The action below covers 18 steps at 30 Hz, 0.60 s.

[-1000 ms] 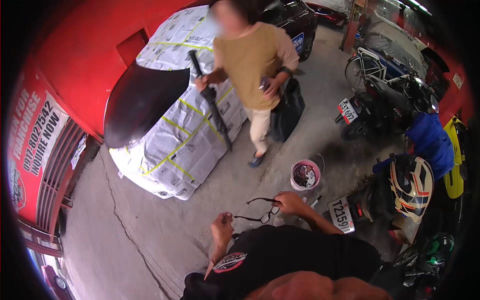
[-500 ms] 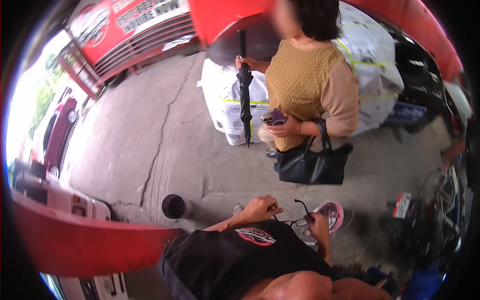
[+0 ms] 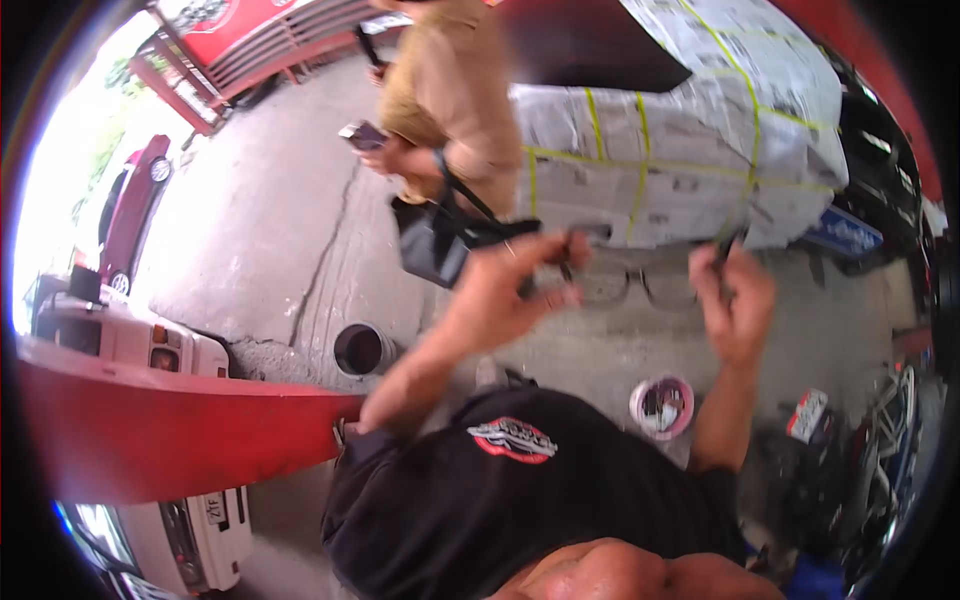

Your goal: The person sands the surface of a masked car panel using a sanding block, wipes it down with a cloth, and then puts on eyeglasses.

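Observation:
A pair of dark-framed eyeglasses [image 3: 643,287] is held up in front of my chest, its lenses between my hands. My left hand [image 3: 505,295] pinches the temple arm on the left side, slightly blurred. On the opposite side, my right hand [image 3: 738,295] has its fingers closed around the other temple arm. Both arms reach forward from the black shirt [image 3: 600,470] with a round red-and-white logo.
Another person [image 3: 460,110] stands ahead to the left with a phone [image 3: 362,136] and a black handbag [image 3: 430,240]. Behind lies a large white-wrapped, yellow-strapped load [image 3: 690,180]. A dark bucket [image 3: 364,350], a pink-rimmed bucket [image 3: 662,407] and a red beam [image 3: 190,430] are nearby.
Both my hands have risen and moved forward with the eyeglasses, which are now spread between them. The other person has turned and shifted left in view.

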Tool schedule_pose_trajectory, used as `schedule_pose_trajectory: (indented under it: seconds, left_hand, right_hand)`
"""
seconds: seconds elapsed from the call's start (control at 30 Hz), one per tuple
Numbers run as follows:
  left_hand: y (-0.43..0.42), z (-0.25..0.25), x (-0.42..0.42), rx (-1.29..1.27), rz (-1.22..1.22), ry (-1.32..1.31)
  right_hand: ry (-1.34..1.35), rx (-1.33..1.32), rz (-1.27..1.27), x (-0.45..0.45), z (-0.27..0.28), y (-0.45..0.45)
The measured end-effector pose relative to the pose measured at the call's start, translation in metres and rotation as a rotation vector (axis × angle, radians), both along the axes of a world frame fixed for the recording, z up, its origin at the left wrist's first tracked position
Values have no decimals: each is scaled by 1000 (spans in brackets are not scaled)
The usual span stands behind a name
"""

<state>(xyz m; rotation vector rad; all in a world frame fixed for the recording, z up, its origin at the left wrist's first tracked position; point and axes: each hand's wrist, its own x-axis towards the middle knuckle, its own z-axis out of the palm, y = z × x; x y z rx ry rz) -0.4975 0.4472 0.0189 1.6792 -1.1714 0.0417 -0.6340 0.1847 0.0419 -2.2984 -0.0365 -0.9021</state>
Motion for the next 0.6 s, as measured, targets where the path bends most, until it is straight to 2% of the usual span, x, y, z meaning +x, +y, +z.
schedule_pose_trajectory:
  seconds: [0.07, 0.1, 0.13, 0.17, 0.2, 0.23, 0.27, 0.3, 0.37, 0.47, 0.6]
  left_hand:
    - [9, 35, 26, -31, -14, 80]
    - [15, 59, 34, -108, 45, 8]
    - [22, 72, 57, -322, -42, 187]
    - [22, 115, 71, -447, -232, 18]
    - [31, 149, 85, -536, -271, -114]
    - [40, 174, 90, -598, -260, -265]
    - [52, 207, 98, -660, -249, -441]
    - [66, 218, 104, -688, -244, -568]
    - [91, 239, 116, -720, -179, -834]
    - [125, 244, 126, -703, -21, -1184]
    - [181, 245, 133, -639, 147, -1433]
  right_hand:
    - [-122, -81, 0, 19, 39, 8]
    - [-165, -30, -3, 30, 66, 20]
    - [-166, -66, -79, 38, 95, 30]
    - [-291, -77, -112, 52, 119, 34]
    - [-197, -725, -470, 56, 143, -27]
    - [-298, -755, -526, 64, 169, -41]
    - [-461, -524, -376, 76, 183, -13]
    - [-546, -478, -329, 91, 204, -4]
    - [-615, -481, -301, 120, 225, -2]
    - [-698, -504, -266, 170, 246, -3]
    - [-830, -506, -162, 219, 266, 24]
